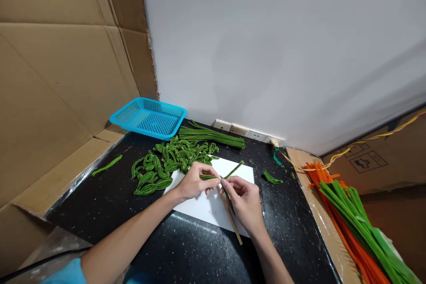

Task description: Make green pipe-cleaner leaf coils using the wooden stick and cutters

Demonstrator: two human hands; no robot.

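Observation:
My left hand and my right hand meet over a white sheet of paper, fingertips almost touching. Both are closed in a pinch on a dark green pipe cleaner, whose one end sticks up to the right. Part of it is hidden by the fingers. A thin wooden stick slants below the fingertips across the paper's front edge; whether a hand touches it I cannot tell. To the left of the paper lies a heap of green leaf shapes bent from pipe cleaners.
Behind the heap rest a bundle of straight green pipe cleaners and a blue basket. One leaf shape lies right of the paper, a light green strip far left. Orange pipe cleaners, sockets and cardboard border the black table.

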